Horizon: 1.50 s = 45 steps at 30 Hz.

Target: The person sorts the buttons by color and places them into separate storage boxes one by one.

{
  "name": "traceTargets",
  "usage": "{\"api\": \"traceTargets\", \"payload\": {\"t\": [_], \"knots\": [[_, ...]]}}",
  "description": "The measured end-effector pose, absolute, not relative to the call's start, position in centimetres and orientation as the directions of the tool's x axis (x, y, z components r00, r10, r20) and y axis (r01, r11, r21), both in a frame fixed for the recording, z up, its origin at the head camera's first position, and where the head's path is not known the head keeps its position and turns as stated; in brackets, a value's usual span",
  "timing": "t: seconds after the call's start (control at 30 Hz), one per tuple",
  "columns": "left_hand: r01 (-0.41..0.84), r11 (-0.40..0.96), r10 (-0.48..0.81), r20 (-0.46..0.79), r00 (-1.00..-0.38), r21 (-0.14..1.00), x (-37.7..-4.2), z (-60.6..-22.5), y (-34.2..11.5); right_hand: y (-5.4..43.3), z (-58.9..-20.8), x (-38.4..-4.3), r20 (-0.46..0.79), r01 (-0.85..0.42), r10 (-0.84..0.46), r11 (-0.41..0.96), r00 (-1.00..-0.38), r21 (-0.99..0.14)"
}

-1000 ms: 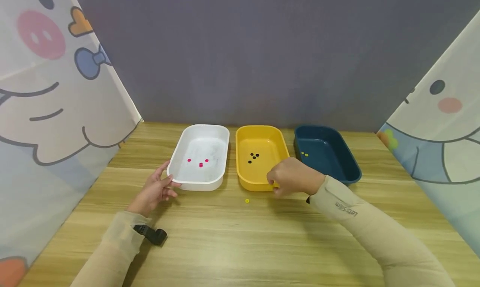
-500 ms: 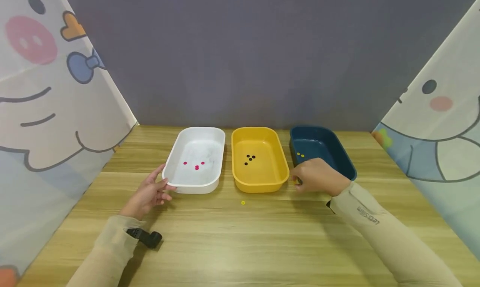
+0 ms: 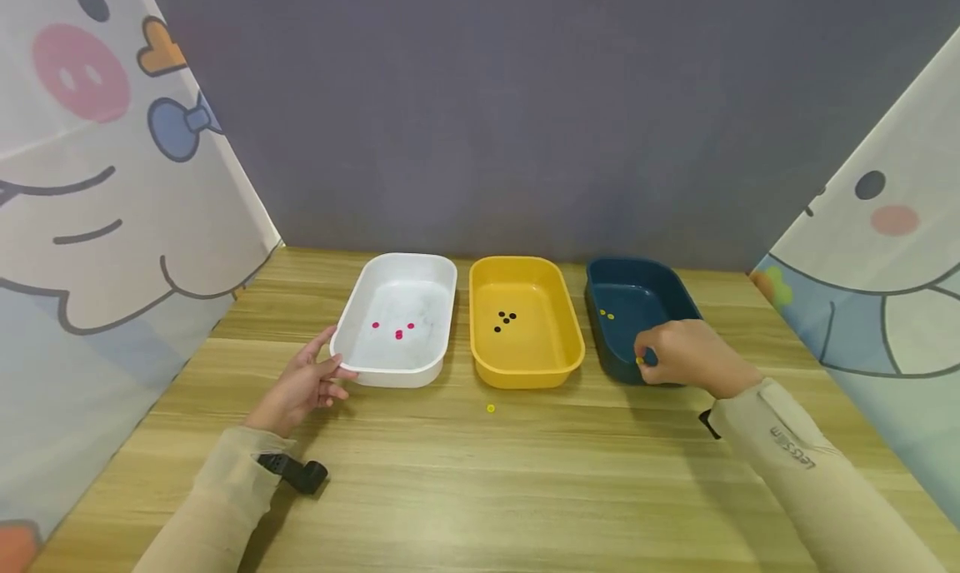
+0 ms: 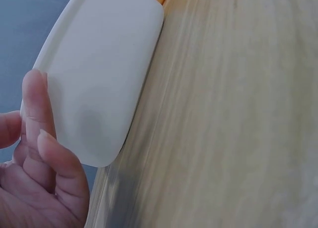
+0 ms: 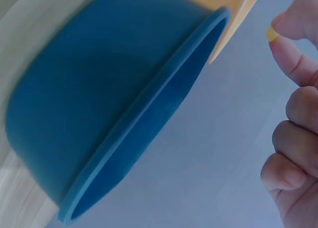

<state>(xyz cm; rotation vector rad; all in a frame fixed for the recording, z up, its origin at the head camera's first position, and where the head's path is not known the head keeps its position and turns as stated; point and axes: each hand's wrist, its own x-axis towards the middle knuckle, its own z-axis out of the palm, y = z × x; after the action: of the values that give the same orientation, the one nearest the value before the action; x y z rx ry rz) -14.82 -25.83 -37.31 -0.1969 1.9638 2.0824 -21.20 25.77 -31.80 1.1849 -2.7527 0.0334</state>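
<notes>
My right hand (image 3: pixel 693 356) pinches a small yellow button (image 5: pixel 272 34) between thumb and index finger, above the near end of the dark blue tray (image 3: pixel 637 283). The other fingers are curled in. Two yellow buttons (image 3: pixel 607 315) lie inside that tray. My left hand (image 3: pixel 300 390) holds the near left corner of the white tray (image 3: pixel 393 379), with its rim between thumb and a finger in the left wrist view. Several red buttons (image 3: pixel 399 335) lie in the white tray. Another yellow button (image 3: pixel 491 408) sits on the table in front of the yellow tray (image 3: pixel 525 379).
Several black buttons (image 3: pixel 506 321) lie in the yellow tray, which stands between the other two. All three trays are lined up on the wood-grain table (image 3: pixel 480 490) near a grey back wall (image 3: pixel 510 123). Cartoon-printed side panels (image 3: pixel 150 223) flank the table.
My right hand has moved right, from the yellow tray's near corner to over the dark blue tray, with the button pinched. The left hand stays at the white tray. The view shifts slightly.
</notes>
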Motion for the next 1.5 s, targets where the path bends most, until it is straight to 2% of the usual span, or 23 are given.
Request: {"api": "traceTargets", "payload": {"t": [0.2, 0.4, 0.5, 0.9, 1.17, 1.37, 1.5], "knots": [[-0.283, -0.038, 0.085, -0.279, -0.957, 0.958, -14.9, -37.3, -26.0, 26.1, -31.5, -22.3, 0.109, -0.694, -0.693, 0.719, -0.713, 0.033], [-0.295, -0.026, 0.087, -0.292, -0.952, 0.955, -14.8, -37.5, -25.9, 26.2, -31.6, -23.3, 0.142, -0.709, -0.707, 0.704, -0.692, 0.051], [-0.289, -0.022, 0.086, -0.286, -0.954, 0.957, -14.9, -37.3, -25.8, 26.1, -31.6, -24.0, 0.141, -0.701, -0.699, 0.712, -0.701, 0.045], [-0.294, -0.023, 0.080, -0.291, -0.953, 0.956, -14.7, -37.3, -25.7, 26.0, -31.0, -27.0, -0.021, -0.625, -0.627, 0.778, -0.779, -0.055], [-0.276, -0.015, 0.075, -0.274, -0.959, 0.961, -14.6, -37.0, -25.5, 25.5, -30.1, -28.6, -0.009, -0.642, -0.642, 0.767, -0.767, 0.006], [-0.277, -0.018, 0.067, -0.276, -0.959, 0.961, -14.5, -37.2, -25.6, 25.2, -29.4, -29.5, -0.061, -0.614, -0.613, 0.790, -0.788, -0.010], [-0.293, 0.030, 0.046, -0.294, -0.955, 0.956, -14.8, -37.3, -25.1, 25.7, -29.5, -30.0, -0.099, -0.598, -0.596, 0.801, -0.797, -0.012]]}}
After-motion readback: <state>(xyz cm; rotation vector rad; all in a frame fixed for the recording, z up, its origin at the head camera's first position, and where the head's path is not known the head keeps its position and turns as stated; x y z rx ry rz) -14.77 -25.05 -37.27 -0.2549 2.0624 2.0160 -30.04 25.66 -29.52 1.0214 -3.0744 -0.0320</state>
